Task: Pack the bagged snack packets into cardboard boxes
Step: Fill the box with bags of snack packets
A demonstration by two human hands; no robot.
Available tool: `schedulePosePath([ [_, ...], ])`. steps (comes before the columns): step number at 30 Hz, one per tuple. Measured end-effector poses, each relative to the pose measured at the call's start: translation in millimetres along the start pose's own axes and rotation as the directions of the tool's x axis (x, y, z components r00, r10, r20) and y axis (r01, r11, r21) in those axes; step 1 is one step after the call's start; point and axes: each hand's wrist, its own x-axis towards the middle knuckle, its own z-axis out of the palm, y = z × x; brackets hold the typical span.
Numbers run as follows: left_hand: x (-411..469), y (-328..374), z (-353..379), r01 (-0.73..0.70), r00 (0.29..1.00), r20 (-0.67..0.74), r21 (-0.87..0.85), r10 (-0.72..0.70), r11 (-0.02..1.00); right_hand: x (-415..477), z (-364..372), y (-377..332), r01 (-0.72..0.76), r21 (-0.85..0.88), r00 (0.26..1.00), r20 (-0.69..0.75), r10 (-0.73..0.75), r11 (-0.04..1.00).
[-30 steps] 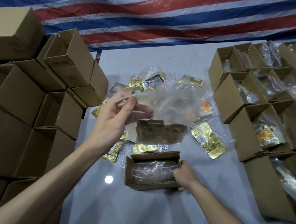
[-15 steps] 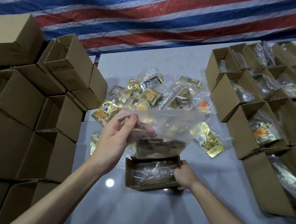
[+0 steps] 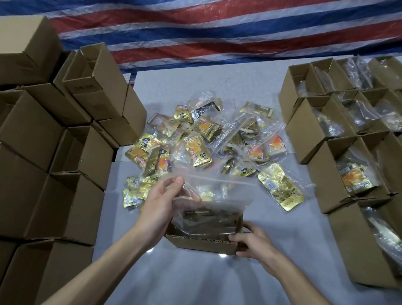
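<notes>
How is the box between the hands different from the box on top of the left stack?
The near box is open, with a clear bag partly inside; the top-left box looks closed. The near box stands on the table; the top-left box rests on other boxes. Both are plain brown cardboard.

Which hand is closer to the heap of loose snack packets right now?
Left. The left hand pinches the clear bag at the near edge of the heap; the right hand sits nearer the camera, holding the right end of the small box.
</notes>
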Motion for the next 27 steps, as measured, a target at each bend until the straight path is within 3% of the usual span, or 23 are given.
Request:
schedulePosePath([
  [4,-1.8,-9.6,-7.0,0.064,0.997,0.034,0.082,-0.067,0.995,-1.7,0.2,-0.7,-0.009,0.05,1.0,0.017,0.008,0.999],
  [12,8.2,-25.2,-15.6,0.142,0.988,0.054,0.056,-0.145,0.988,-12.3,-0.1,-2.1,-0.02,0.111,0.997,0.081,0.011,0.994],
  [16,16.3,-56.4,-23.1,0.232,0.972,-0.04,0.28,-0.23,0.931,-10.8,2.5,-0.4,-0.01,0.12,0.999,0.054,0.003,0.993],
  [19,18.0,-75.2,-30.5,0.265,0.961,-0.069,0.493,-0.267,0.829,-8.7,4.5,1.8,-0.031,0.164,0.998,0.062,0.021,0.986],
  [21,17.6,-77.7,-32.9,0.267,0.961,-0.091,0.551,-0.261,0.791,-8.3,4.9,3.5,-0.042,0.169,0.997,0.072,0.03,0.985],
  [27,23.4,-59.2,-31.5,0.222,0.972,-0.179,0.5,-0.151,0.837,-7.7,6.9,3.9,-0.04,0.149,0.999,0.028,0.036,0.988],
])
